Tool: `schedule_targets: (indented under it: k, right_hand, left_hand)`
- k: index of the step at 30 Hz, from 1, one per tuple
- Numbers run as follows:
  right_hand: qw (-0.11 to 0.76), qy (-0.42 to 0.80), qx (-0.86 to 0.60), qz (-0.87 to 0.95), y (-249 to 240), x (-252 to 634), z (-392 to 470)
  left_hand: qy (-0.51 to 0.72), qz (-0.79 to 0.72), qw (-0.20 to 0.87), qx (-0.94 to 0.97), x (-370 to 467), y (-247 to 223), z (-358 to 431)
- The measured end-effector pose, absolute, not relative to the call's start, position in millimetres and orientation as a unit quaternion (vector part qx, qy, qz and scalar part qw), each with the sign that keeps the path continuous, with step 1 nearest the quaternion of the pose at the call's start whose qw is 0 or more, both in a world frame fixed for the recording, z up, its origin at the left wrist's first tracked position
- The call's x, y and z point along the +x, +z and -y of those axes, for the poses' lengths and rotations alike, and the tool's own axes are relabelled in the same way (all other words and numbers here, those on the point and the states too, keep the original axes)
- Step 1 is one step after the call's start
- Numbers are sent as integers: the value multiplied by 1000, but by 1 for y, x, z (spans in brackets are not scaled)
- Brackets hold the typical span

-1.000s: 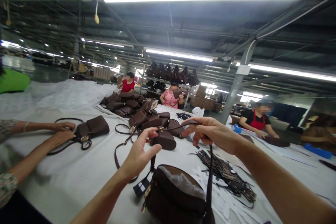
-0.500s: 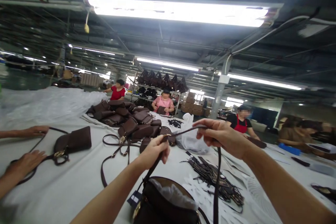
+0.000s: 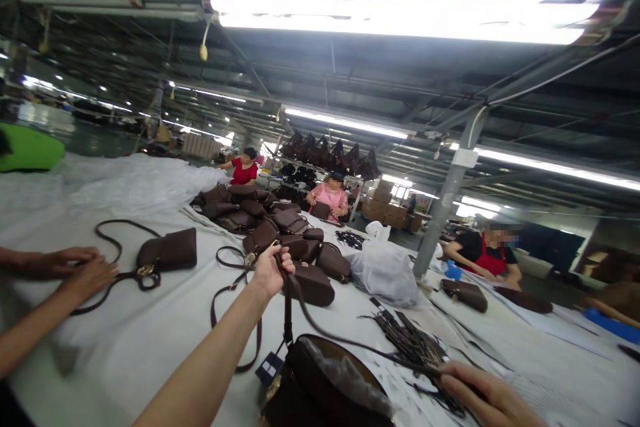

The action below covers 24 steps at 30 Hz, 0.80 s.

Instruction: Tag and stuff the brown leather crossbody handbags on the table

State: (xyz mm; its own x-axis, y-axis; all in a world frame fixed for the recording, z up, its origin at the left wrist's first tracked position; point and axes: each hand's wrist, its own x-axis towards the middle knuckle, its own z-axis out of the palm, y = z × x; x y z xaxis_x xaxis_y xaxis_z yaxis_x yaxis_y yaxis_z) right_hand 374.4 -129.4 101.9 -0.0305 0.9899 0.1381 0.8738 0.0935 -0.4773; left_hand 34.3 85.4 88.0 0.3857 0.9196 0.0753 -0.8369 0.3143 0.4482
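In front of me stands a dark brown handbag (image 3: 327, 387), its top open and clear plastic stuffing (image 3: 334, 370) showing inside. My left hand (image 3: 273, 271) is closed around the bag's strap (image 3: 325, 332), above the bag. The strap runs down to the right, where my right hand (image 3: 483, 390) pinches it low over the table. A dark blue tag (image 3: 270, 368) hangs at the bag's left side. Just past the bag, a bundle of dark straps with tags (image 3: 413, 340) lies on the table.
A pile of brown bags (image 3: 260, 213) covers the table's middle, with a clear plastic bag (image 3: 385, 270) to its right. At left, a co-worker's hands (image 3: 85, 273) handle the strap of another bag (image 3: 170, 250). Other people work across the table; a post (image 3: 450, 200) rises at right.
My right hand has moved down and to the right with the strap, which now slopes down from my left hand. The view has turned left. The co-worker's hands have come together.
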Motion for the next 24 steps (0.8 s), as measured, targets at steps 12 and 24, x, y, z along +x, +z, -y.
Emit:
schedule_targets:
  k: [12,24]
  right_hand:
    - [224,-235,-602,730,189,267,52]
    - [154,-281,-645,694,187,286,27]
  left_hand:
    - [209,-53,849,482,108,102,-43]
    - [137,-24,879,455,86,101,-47]
